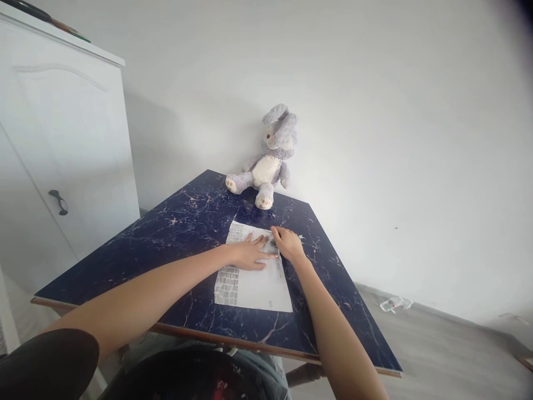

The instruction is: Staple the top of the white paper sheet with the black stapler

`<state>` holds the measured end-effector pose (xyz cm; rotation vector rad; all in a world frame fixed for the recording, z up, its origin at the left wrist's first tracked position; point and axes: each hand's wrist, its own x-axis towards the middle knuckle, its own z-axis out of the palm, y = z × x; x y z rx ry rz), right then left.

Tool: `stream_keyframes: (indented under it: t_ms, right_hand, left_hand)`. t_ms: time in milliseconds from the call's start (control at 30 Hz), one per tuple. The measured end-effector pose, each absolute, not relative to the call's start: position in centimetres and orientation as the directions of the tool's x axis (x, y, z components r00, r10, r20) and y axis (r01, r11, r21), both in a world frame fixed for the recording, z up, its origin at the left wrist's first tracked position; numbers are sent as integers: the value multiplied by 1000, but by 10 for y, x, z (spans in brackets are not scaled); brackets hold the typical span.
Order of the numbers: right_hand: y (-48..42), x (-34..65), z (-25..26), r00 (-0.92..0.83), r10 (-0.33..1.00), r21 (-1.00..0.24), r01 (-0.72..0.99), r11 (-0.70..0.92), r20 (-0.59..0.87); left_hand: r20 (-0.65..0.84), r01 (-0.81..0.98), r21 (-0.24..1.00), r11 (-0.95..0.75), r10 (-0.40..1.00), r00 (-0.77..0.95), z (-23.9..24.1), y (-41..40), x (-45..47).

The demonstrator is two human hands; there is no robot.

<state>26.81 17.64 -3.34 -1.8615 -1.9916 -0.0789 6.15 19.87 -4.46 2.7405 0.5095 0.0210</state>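
A white sheet of paper [258,286] with a grey printed strip down its left side lies on the dark blue marbled table [166,233]. My left hand [250,253] rests flat on the sheet, fingers stretched out and pointing right. My right hand [287,243] is closed at the sheet's far right part, touching the left fingertips; a small dark thing shows under its fingers, too small to name.
A grey and white plush rabbit [272,155] sits at the table's far edge against the white wall. A white cabinet [54,150] with a dark handle stands to the left. A bit of clear litter [393,304] lies on the grey floor at right.
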Motion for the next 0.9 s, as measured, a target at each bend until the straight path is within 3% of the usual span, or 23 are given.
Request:
stream_keyframes:
  t_ms: [200, 500, 900]
  right_hand:
    - [178, 259, -38, 55, 941, -147, 989, -6, 334]
    - [174, 250, -38, 58, 938, -110, 994, -22, 342]
    - [174, 239, -42, 76, 922, 27, 995, -94, 380]
  left_hand:
    - [-44, 343, 336, -877, 350, 936, -48, 199, 61]
    - [-43, 350, 344, -871, 358, 933, -50, 199, 60]
    - [-39, 363, 328, -872, 372, 927, -53, 195, 59]
